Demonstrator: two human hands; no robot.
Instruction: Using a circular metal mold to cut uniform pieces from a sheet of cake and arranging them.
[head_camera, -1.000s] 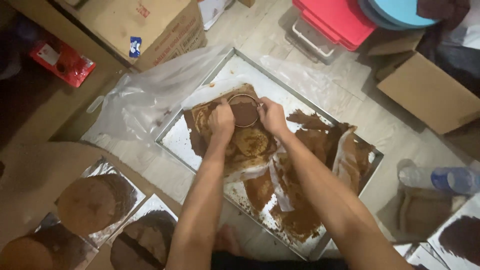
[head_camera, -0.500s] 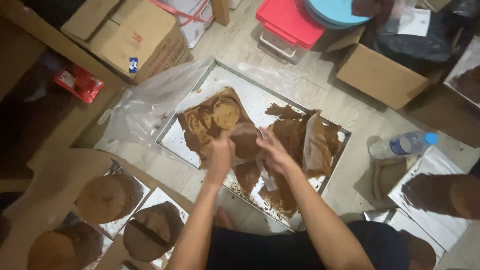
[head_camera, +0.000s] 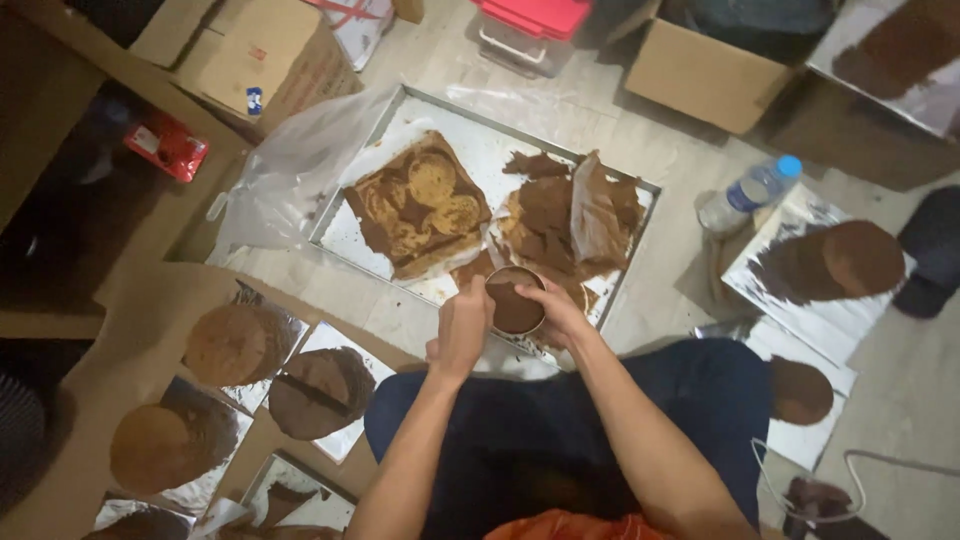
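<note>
A round cup-like mould (head_camera: 514, 304) filled with brown paste sits between both hands, at the near edge of a large metal tray (head_camera: 398, 108). My left hand (head_camera: 461, 327) grips its left side and my right hand (head_camera: 556, 310) its right side. On the tray lies a flat slab of brown paste (head_camera: 416, 206) marked with round impressions, and beside it loose torn brown paste on a plastic sheet (head_camera: 572, 213).
Round brown discs on foil sheets (head_camera: 236, 344) lie on cardboard to the left; more lie on foil (head_camera: 828, 262) to the right. A plastic water bottle (head_camera: 745, 193), a clear plastic bag (head_camera: 290, 165), cardboard boxes (head_camera: 706, 68) and a red-lidded container (head_camera: 528, 22) surround the tray.
Both hands drew back from the slab at the tray's far left to its near edge, bringing the filled round mould with them. The camera view shifted toward my lap.
</note>
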